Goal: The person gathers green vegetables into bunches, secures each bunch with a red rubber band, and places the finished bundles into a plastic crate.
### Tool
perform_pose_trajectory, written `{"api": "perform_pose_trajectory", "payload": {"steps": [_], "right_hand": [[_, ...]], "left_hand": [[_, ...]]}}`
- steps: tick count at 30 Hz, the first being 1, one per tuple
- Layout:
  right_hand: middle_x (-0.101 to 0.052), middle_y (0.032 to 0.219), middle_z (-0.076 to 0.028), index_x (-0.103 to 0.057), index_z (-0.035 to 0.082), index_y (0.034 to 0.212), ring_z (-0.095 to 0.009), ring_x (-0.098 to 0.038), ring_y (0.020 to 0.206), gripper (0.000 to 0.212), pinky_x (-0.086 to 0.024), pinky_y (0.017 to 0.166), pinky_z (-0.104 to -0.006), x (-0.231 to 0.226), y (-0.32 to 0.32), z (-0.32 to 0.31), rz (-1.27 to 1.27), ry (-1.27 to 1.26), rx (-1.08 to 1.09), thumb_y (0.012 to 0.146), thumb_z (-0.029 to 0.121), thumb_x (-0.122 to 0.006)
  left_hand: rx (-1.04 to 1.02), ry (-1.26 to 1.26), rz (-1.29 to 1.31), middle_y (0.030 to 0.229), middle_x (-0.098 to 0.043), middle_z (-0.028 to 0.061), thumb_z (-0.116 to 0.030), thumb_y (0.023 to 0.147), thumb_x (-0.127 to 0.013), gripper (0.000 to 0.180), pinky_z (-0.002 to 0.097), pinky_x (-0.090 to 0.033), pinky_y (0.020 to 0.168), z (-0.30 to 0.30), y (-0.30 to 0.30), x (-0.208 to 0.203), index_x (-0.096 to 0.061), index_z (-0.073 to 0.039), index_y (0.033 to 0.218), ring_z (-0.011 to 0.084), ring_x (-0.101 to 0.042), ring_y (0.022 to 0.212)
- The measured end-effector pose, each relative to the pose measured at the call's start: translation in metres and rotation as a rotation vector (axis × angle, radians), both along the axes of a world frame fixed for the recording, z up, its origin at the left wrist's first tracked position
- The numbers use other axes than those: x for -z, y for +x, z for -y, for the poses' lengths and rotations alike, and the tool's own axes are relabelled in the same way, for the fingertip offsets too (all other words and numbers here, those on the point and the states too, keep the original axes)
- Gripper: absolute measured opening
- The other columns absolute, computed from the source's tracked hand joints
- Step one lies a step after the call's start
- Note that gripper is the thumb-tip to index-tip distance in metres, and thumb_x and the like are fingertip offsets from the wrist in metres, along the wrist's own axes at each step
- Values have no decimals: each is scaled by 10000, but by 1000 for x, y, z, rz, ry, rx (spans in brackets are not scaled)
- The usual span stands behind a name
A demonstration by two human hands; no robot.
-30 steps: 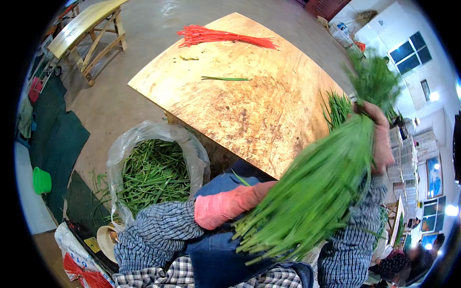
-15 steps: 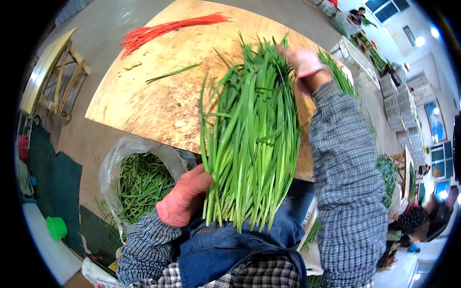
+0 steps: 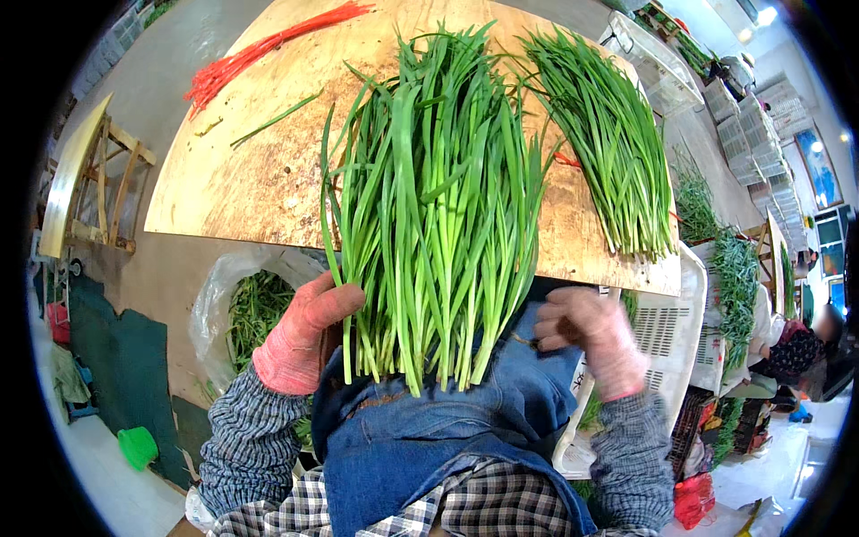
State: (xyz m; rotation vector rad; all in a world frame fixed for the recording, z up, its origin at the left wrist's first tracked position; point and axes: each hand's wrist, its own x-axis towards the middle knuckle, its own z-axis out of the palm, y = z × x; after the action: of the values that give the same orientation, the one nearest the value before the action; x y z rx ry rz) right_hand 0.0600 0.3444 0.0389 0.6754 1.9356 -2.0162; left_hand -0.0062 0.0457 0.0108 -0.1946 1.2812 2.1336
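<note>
A loose bunch of garlic chives (image 3: 438, 197) lies over the front edge of a wooden table (image 3: 242, 170), its pale cut ends hanging above my lap. My left hand (image 3: 309, 327), in a pink glove, is closed at the bunch's lower left side; the thumb shows beside the stalks and the other fingers are mostly hidden. My right hand (image 3: 591, 336), also gloved and slightly blurred, is right of the cut ends, apart from them. Its fingers are loosely bent, with nothing visible in them. A second bunch (image 3: 613, 143) rests on the table's right side, a red tie under it.
Red ties (image 3: 268, 54) lie at the table's far left, near a stray leaf (image 3: 276, 118). A clear plastic bag (image 3: 210, 309) of green trimmings stands below the left edge. White crates (image 3: 667, 313) stand on the right. Another person (image 3: 796, 358) sits farther right.
My right hand has come from the bunch's far right side down towards my lap, uncovering the second bunch. My left hand has stayed at the stalks' lower left. The view has shifted.
</note>
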Motion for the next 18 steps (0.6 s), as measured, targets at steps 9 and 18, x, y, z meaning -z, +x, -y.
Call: {"api": "perform_pose_trajectory", "payload": {"steps": [9, 18], "right_hand": [[-587, 725, -61, -578, -57, 920, -111, -578, 580, 300, -416, 439, -195, 44, -8, 40, 93, -38, 73, 822, 223, -621], [-609, 695, -123, -419, -130, 1144, -134, -590, 531, 552, -427, 390, -227, 42, -3, 49, 73, 82, 176, 710, 91, -679]], "left_hand": [[-2, 53, 119, 1085, -600, 131, -212, 811, -626, 500, 362, -537, 806, -2, 1, 1, -470, 28, 1220, 220, -626, 926], [-47, -36, 77, 1073, -620, 150, -286, 780, -648, 510, 386, -537, 826, -3, 5, 7, -534, 23, 1170, 248, -634, 924]]}}
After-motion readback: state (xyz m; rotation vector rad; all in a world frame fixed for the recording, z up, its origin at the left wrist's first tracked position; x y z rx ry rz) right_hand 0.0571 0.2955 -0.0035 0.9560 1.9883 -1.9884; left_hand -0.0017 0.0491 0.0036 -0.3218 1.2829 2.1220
